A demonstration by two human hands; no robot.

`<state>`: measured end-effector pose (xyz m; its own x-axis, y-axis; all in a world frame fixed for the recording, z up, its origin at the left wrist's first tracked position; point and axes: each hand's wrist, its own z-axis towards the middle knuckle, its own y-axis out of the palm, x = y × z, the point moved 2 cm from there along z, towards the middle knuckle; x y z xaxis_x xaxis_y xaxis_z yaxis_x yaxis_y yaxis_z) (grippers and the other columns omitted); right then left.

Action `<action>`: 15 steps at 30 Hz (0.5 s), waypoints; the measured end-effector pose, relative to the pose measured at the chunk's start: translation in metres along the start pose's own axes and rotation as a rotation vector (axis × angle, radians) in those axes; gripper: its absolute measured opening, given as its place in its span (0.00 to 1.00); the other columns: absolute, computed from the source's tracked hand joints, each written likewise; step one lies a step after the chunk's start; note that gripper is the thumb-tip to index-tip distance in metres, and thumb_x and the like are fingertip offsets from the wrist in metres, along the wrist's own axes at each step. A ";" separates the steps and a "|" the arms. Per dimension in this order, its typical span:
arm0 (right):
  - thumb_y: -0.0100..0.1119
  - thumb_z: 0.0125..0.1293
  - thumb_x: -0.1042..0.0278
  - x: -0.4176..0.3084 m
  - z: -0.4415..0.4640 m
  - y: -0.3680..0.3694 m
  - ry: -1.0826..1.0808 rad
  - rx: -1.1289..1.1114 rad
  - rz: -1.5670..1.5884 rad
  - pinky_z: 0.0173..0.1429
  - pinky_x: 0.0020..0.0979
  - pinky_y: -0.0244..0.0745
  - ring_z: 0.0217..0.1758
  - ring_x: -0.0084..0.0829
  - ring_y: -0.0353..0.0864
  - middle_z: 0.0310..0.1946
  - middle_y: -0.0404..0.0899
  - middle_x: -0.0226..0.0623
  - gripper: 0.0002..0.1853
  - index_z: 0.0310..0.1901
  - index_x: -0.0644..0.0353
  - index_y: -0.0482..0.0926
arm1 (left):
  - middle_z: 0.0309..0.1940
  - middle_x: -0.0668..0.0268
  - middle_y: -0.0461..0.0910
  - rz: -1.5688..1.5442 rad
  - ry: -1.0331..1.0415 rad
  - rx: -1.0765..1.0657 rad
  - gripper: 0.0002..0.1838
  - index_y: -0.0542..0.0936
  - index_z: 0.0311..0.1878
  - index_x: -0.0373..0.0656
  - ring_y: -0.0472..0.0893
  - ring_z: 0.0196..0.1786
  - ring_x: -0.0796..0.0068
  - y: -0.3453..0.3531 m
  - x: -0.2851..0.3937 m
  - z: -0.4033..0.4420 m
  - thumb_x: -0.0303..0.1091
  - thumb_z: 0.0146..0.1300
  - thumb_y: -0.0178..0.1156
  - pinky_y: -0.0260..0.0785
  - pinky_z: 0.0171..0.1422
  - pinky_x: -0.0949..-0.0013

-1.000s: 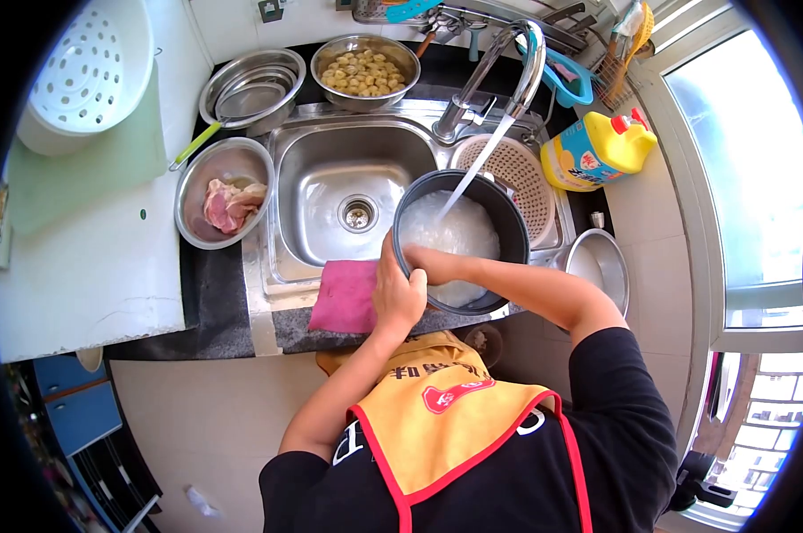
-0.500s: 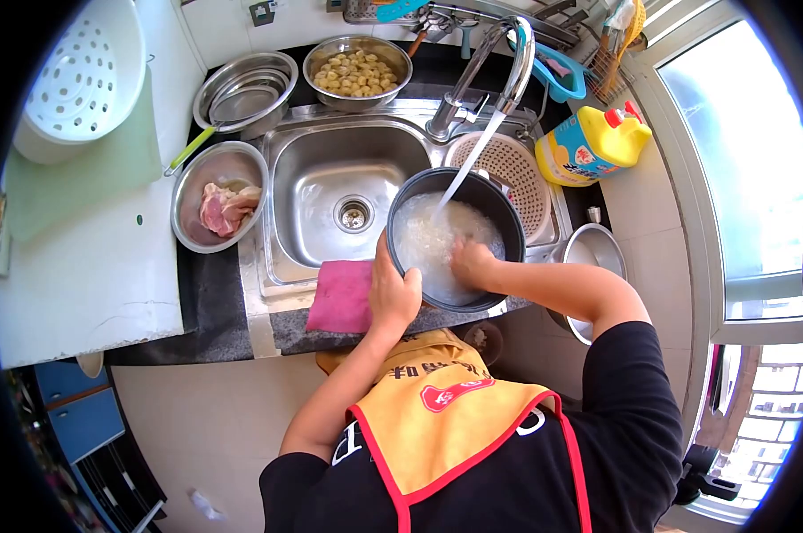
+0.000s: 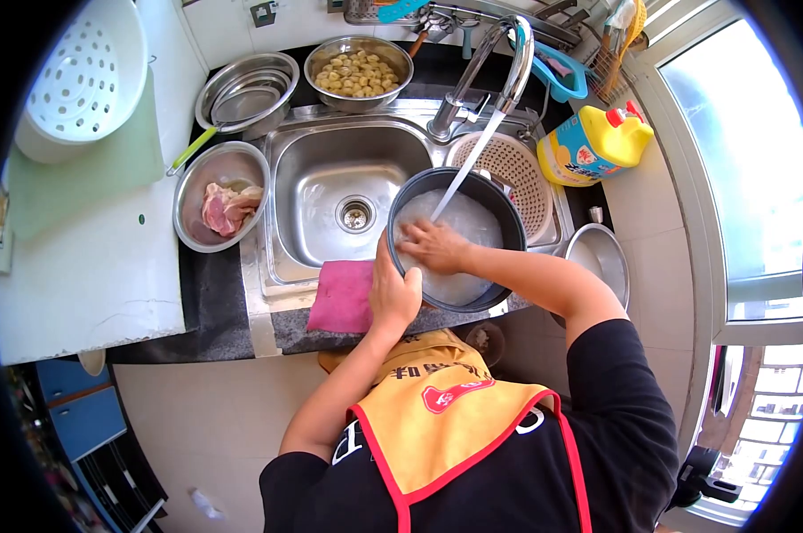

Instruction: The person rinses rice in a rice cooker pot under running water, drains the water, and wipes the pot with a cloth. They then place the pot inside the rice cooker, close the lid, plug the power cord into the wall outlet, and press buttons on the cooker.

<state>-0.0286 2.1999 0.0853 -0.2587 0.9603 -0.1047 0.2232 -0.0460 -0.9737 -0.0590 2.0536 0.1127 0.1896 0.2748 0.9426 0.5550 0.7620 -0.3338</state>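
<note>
A dark pot [image 3: 512, 222] holding cloudy whitish water [image 3: 473, 233] stands at the right side of the sink. My left hand [image 3: 394, 298] grips its near-left rim, thumb on the outside. Inside the pot, my right hand [image 3: 437, 248] is at the left part of the water with its fingers spread, the fingertips partly under the surface. From the faucet [image 3: 519, 71], a stream of water [image 3: 469, 164] runs into the pot beside my right hand. What lies under the cloudy water cannot be made out.
Left of the sink basin [image 3: 317, 204] is a steel bowl with raw meat [image 3: 227, 210]. Behind stand stacked steel bowls [image 3: 282, 67] and a bowl of yellowish pieces [image 3: 359, 73]. A pink cloth [image 3: 341, 298], a beige colander [image 3: 530, 191], a yellow jug [image 3: 619, 138] and a steel basin [image 3: 604, 253] surround the pot.
My right hand has moved left and up within the pot, from the lower middle of the water towards the left wall, its fingers now showing. My left hand keeps its hold.
</note>
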 end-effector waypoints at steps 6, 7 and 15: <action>0.44 0.61 0.53 -0.002 -0.048 0.000 0.243 -0.634 -0.092 0.55 0.41 0.68 0.58 0.48 0.67 0.62 0.59 0.49 0.30 0.64 0.56 0.58 | 0.61 0.45 0.58 -0.040 -0.050 -0.035 0.36 0.51 0.65 0.38 0.60 0.63 0.47 -0.002 0.003 0.001 0.29 0.50 0.47 0.52 0.66 0.57; 0.44 0.61 0.53 -0.005 -0.052 -0.009 0.245 -0.632 -0.093 0.55 0.41 0.68 0.58 0.48 0.67 0.62 0.59 0.49 0.30 0.64 0.56 0.58 | 0.61 0.45 0.58 -0.040 -0.048 -0.035 0.36 0.51 0.65 0.38 0.60 0.63 0.47 -0.002 0.004 0.001 0.29 0.50 0.47 0.52 0.66 0.57; 0.54 0.59 0.63 -0.004 -0.052 -0.058 0.149 -0.403 0.535 0.50 0.40 0.70 0.48 0.40 0.75 0.43 0.76 0.40 0.15 0.47 0.55 0.74 | 0.62 0.44 0.57 -0.042 -0.075 -0.060 0.37 0.50 0.66 0.37 0.59 0.63 0.46 -0.001 0.000 0.001 0.29 0.50 0.47 0.52 0.66 0.57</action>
<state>0.0082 2.2133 0.1530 0.1099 0.8629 -0.4932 0.6237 -0.4462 -0.6417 -0.0603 2.0531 0.1127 0.1054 0.2885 0.9517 0.6093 0.7376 -0.2911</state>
